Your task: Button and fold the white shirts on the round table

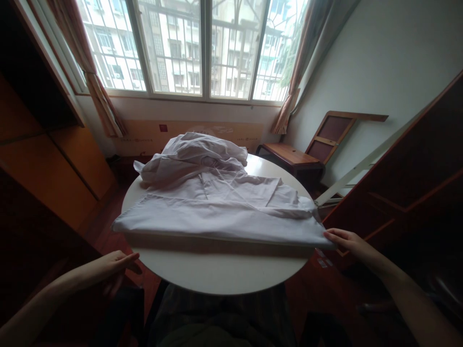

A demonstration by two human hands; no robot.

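Note:
A white garment [217,202] lies on a round white table [217,272], folded flat along its near edge and bunched up at the far side. My right hand [347,241] is at the garment's right corner, fingertips touching the cloth edge just off the table's rim. My left hand [114,267] hovers below the garment's left corner, beside the table's rim, fingers loosely extended and holding nothing.
Wooden cabinets [54,159] stand to the left and a dark wooden panel [415,183] to the right. A low wooden bench [292,156] and a leaning framed board [334,132] sit at the back right under a barred window [195,48] with curtains.

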